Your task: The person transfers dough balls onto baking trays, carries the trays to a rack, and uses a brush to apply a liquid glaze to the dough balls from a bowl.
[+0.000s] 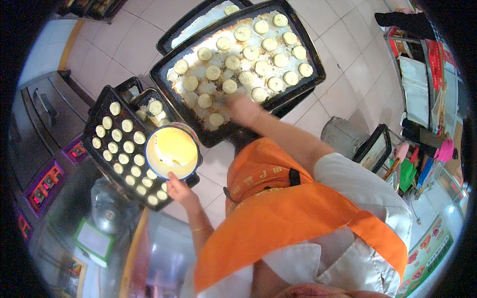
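My left hand grips the blue-rimmed white bowl of yellow liquid, held over the edge of a dark tray with rows of pale dough rounds. My right hand reaches over the large black-rimmed baking tray, close to the lower left rounds. Its fingers are closed round something blurred that I cannot make out. The rounds on this tray look flat and speckled. A smaller pan with more rounds sits between the two big trays, partly behind the bowl.
Another tray lies behind the large one. A dark oven with control panels stands at left. A shelf with bags and cloths runs along the right, near a metal bin. Dark-clothed legs show at top right.
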The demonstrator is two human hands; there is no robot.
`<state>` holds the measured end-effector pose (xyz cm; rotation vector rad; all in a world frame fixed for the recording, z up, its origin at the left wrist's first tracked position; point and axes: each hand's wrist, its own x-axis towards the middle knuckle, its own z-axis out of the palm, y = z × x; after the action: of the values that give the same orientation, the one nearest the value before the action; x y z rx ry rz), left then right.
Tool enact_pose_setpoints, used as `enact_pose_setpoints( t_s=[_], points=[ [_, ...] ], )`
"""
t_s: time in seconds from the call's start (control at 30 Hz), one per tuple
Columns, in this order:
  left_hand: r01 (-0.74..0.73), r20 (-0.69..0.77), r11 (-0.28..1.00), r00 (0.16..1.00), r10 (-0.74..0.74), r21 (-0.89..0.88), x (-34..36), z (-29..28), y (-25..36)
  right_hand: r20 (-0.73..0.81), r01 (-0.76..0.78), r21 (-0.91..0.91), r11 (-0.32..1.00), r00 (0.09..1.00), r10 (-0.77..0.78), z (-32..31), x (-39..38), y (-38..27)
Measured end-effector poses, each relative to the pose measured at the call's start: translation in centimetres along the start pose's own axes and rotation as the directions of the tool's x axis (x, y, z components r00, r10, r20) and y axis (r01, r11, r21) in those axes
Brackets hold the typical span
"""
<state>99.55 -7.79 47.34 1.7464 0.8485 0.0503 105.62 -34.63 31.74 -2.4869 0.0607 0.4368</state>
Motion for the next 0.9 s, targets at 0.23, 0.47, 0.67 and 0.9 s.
enact_pose_setpoints(
  t_s=[0.23,0.47,0.67,0.9],
  points=[
    [-0.064,0.06,0.994,0.996,0.07,-0.093,0.2,-2.7,-1.1,0.01,-0.277,0.176,0.944,0.96,0.28,-3.3,-3.5,2.9],
    [0.098,0.089,0.995,0.991,-0.1,0.024,0.9,-6.4,-4.2,-0.532,-0.615,-0.067,0.785,0.688,0.493,-13.3,-6.3,17.3],
    [0.012,0.094,0.999,0.995,-0.015,0.038,-0.4,-6.0,-2.9,-0.01,-0.204,-0.197,0.959,0.978,0.206,-2.6,-4.0,2.2],
    [0.003,0.042,0.998,0.999,-0.006,0.066,-2.4,-4.0,-0.9,-0.044,-0.117,0.19,0.975,0.991,0.128,-0.9,-3.8,0.1]
  ],
)
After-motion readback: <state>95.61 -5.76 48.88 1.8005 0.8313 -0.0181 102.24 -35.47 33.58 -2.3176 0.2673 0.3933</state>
